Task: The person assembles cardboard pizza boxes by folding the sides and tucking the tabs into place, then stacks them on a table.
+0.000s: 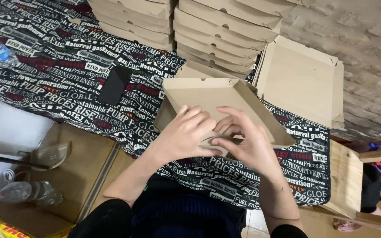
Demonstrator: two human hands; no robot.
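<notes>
A flat brown cardboard box, partly folded, lies tilted on a black cloth printed with white and red lettering. My left hand grips the box's near flap with fingers curled over its edge. My right hand pinches the same flap right beside it, fingertips touching the left hand's. The near edge of the box is hidden under both hands.
Two stacks of folded brown boxes stand at the back. An unfolded box leans against the brick wall at right. A black phone lies on the cloth. Plastic bottles and a sandal lie on the floor at left.
</notes>
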